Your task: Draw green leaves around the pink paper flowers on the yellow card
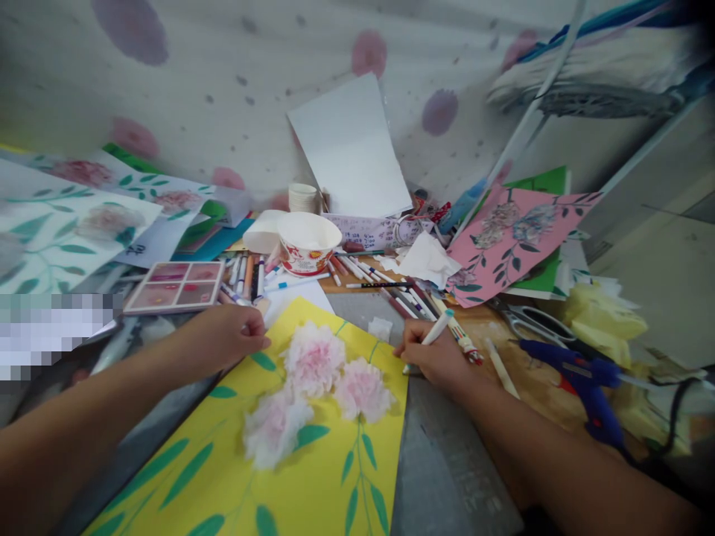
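A yellow sheet of paper (pixel 313 491) lies in front of me, with green painted leaves and stems. Three fluffy pink-and-white tissue flowers (pixel 316 359) sit on its upper part. My left hand (pixel 237 335) is closed at the sheet's upper left edge, pinching it; the undersides of those fingers are hidden. At the upper right edge, my right hand (pixel 436 353) is closed around a white marker (pixel 439 326) with a teal end pointing up. Its fingertips touch or nearly touch the paper.
Behind the sheet are scattered markers (pixel 254 275), a paper bowl (pixel 310 242) and crumpled tissue (pixel 429 257). A four-section palette (pixel 176 284) lies left. Scissors (pixel 533 321), a blue glue gun (pixel 584 376) and a pink flower picture (pixel 519 231) are right. A grey mat (pixel 447 454) lies underneath.
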A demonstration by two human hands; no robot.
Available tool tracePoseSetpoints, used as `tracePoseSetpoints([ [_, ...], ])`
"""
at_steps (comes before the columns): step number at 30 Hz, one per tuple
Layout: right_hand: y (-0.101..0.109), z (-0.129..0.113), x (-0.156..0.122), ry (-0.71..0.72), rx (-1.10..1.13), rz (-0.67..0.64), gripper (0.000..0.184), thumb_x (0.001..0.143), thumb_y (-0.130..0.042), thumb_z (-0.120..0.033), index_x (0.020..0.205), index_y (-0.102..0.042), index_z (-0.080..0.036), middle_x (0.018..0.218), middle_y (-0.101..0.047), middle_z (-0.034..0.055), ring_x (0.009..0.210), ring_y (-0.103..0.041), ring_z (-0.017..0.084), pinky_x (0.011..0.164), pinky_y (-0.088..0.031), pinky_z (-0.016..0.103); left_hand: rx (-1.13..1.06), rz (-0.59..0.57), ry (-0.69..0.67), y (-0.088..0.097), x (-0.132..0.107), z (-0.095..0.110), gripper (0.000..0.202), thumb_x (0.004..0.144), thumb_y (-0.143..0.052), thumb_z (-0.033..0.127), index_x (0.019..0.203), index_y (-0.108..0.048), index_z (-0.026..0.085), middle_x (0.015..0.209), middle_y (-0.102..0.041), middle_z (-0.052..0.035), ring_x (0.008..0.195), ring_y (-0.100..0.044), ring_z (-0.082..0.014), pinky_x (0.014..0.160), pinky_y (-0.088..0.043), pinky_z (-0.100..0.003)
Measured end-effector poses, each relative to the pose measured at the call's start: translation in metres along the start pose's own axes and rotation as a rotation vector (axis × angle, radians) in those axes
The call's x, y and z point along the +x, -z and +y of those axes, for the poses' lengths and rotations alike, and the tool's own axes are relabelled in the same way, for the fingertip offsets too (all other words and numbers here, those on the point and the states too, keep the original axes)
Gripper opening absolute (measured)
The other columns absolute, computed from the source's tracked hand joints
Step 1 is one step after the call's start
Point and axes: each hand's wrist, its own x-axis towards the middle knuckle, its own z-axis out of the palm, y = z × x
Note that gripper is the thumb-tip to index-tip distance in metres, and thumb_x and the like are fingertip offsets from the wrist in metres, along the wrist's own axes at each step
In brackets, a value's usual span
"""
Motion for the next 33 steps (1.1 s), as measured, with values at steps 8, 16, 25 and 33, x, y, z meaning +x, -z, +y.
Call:
tracePoseSetpoints([
  [8, 0.002, -0.018, -0.013, -0.001, 0.077, 0.141, 0.024, 0.066, -0.063, -0.024, 0.053, -0.043, -0.024, 0.046, -0.043, -0.0084, 0.047, -0.044, 0.012, 0.046, -0.031, 0.024, 0.079, -0.044, -0.006, -0.004, 0.004, -0.006, 0.025, 0.071, -0.053, 0.046, 0.06, -0.055, 0.023, 0.054, -0.058, -0.0011, 0.054, -0.056, -0.0209, 0.052, -0.033, -0.029],
  [16, -0.002, -0.024, -0.011, -0.002, 0.054, 0.17, 0.021, 0.06, -0.061, -0.029, 0.048, -0.045, -0.025, 0.045, -0.045, -0.0059, 0.048, -0.039, 0.013, 0.047, -0.028, 0.026, 0.208, -0.013, -0.073, 0.005, -0.008, 0.009, 0.035, 0.078, -0.048, 0.048, 0.095, -0.062, 0.021, 0.066, -0.063, -0.0015, 0.059, -0.06, -0.0236, 0.055, -0.034, -0.029],
  [25, 0.004, -0.016, -0.012, -0.04, 0.122, 0.085, 0.02, 0.052, -0.057, -0.022, 0.042, -0.039, -0.024, 0.043, -0.041, -0.0058, 0.051, -0.052, 0.017, 0.05, -0.037, 0.026, 0.296, -0.183, -0.206, 0.003, -0.015, 0.018, 0.046, 0.083, -0.044, 0.024, 0.122, -0.069, 0.03, 0.059, -0.059, -0.0008, 0.056, -0.058, -0.0222, 0.068, -0.042, -0.031],
  [33, 0.003, -0.021, -0.019, -0.054, 0.154, 0.199, 0.021, 0.062, -0.061, -0.031, 0.052, -0.044, -0.025, 0.044, -0.045, -0.0064, 0.043, -0.044, 0.013, 0.043, -0.032, 0.024, 0.292, -0.186, -0.2, 0.004, -0.013, 0.02, 0.046, 0.083, -0.045, 0.022, 0.122, -0.069, 0.03, 0.058, -0.059, -0.0011, 0.056, -0.059, -0.0228, 0.075, -0.046, -0.033],
])
